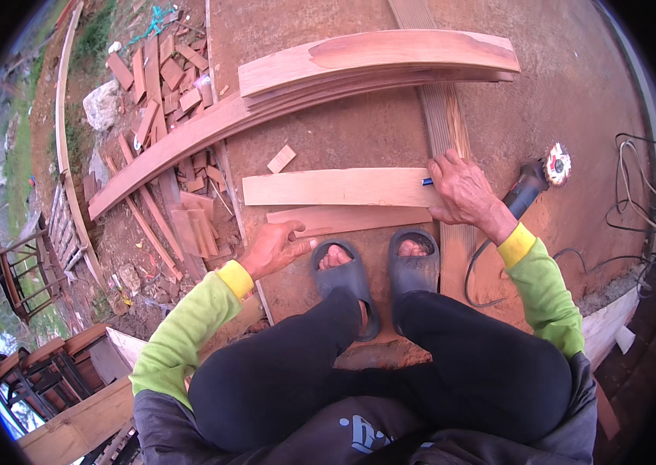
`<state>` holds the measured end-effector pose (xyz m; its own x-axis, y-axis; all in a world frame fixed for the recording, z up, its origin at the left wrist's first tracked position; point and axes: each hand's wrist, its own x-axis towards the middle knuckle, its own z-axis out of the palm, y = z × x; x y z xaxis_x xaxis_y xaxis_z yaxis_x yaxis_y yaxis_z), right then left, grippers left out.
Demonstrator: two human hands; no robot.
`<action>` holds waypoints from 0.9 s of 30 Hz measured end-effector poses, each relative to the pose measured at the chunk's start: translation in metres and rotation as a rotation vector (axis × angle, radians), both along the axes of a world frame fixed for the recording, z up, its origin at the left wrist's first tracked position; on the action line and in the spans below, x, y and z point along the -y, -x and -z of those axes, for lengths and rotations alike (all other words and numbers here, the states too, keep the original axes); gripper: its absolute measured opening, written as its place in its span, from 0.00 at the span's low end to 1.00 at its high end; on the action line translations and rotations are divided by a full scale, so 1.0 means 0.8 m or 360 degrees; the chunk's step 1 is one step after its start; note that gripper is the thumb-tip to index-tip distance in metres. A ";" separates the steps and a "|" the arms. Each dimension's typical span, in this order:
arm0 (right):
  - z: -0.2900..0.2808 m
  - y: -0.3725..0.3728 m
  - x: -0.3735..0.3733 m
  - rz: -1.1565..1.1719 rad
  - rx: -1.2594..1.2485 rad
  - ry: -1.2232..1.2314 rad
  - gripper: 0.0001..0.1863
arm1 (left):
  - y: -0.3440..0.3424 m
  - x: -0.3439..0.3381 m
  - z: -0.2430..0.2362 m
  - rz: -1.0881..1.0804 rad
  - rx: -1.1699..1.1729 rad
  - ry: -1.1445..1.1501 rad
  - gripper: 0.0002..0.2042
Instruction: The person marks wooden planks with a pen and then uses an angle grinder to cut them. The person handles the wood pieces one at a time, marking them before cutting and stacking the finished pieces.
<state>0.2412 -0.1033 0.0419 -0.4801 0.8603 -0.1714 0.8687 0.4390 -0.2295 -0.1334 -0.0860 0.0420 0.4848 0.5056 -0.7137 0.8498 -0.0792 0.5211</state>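
Note:
A pale wooden board (336, 187) lies crosswise beyond my feet. My right hand (463, 190) closes round its right end, fingers at the far edge and thumb at the near edge. A small blue piece, perhaps the end of a pen or pencil (427, 182), pokes out from under those fingers. Partly beneath this board lies a second, redder board (343, 221). My left hand (272, 248) is open near that board's left end, thumb and forefinger apart; whether a fingertip touches the wood I cannot tell.
A stack of long planks (378, 58) rests farther off across a grooved beam (440, 116). An angle grinder (528, 186) with a toothed disc (557, 165) lies at right near its cable (630, 178). Wood offcuts (173, 74) litter the left. A small block (281, 159) lies beyond the boards.

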 end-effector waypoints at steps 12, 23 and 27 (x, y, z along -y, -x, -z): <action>-0.026 0.039 0.095 0.0235 -0.0161 -0.0079 0.42 | -0.087 0.070 0.083 -0.2498 0.2025 0.0889 0.15; -0.020 0.097 0.097 0.0146 -0.0852 0.0328 0.23 | -0.045 -0.002 0.004 -0.2385 0.2139 -0.0047 0.22; 0.003 0.074 0.101 0.0427 -0.1009 0.0485 0.18 | -0.039 -0.022 -0.011 -0.2024 0.1574 -0.0472 0.32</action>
<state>0.1817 -0.1840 0.0394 -0.3466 0.9203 -0.1813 0.5980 0.0679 -0.7986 -0.1022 -0.0682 0.0507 -0.1433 0.9677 -0.2076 -0.1926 0.1784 0.9649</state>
